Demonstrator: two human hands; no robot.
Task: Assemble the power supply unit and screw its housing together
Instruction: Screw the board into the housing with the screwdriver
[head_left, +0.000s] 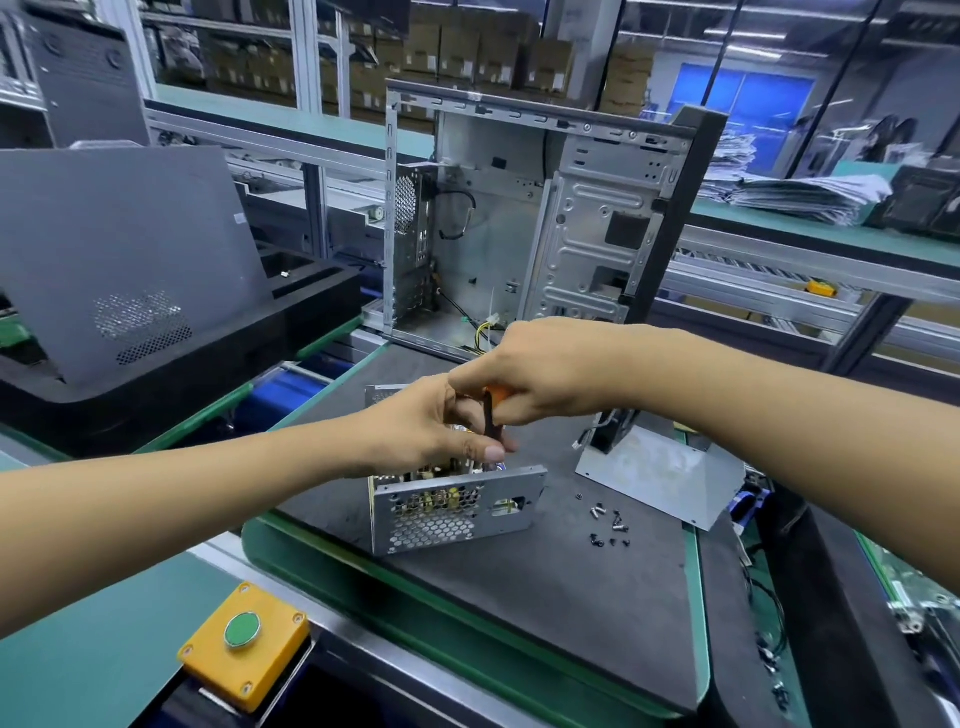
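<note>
I saw the power supply (449, 506) sitting open-topped on the dark mat (571, 597), near the middle of my view, its perforated side facing me. My right hand (540, 371) came in from three o'clock, fingers curled round the orange handle of a screwdriver (492, 410) that pointed down into the box. My left hand (434, 431) reached from nine o'clock, thumb and fingers pinching the screwdriver's dark shaft just above the box. The flat metal cover (665, 480) lay on the mat at three o'clock of the box, apart from it. A scatter of screws (610, 525) lay between them, nearer me. An open computer case (519, 218) stood at twelve o'clock. A yellow box with a green button (243, 652) sat at seven o'clock.
</note>
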